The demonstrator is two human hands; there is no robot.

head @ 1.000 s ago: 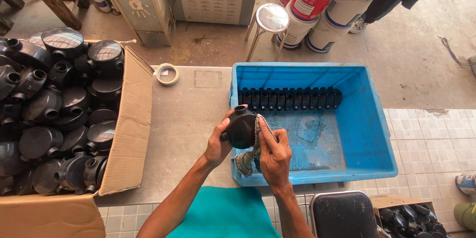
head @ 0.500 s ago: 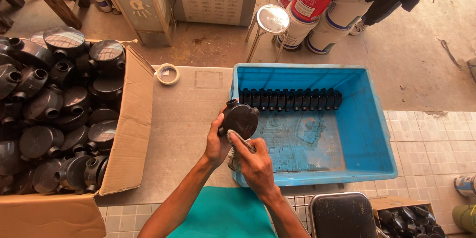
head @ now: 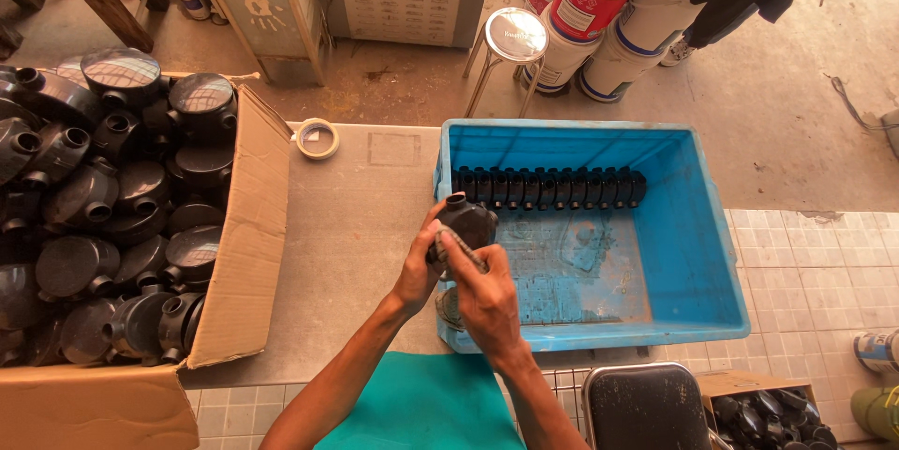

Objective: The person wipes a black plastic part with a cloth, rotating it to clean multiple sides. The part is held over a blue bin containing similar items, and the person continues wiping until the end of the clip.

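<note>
The black round fitting (head: 465, 222) sat in the left hand (head: 419, 272), above the near-left corner of the blue crate (head: 698, 253). Since a moment before, the right hand (head: 487, 295) had slid its grey cloth (head: 456, 249) across the part's face, fingers closed on it. The fitting looked dull, dusty black, one socket pointing up.

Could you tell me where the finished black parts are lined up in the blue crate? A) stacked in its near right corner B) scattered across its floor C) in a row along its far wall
C: the row of black parts stands along the far wall of the blue crate.
</note>
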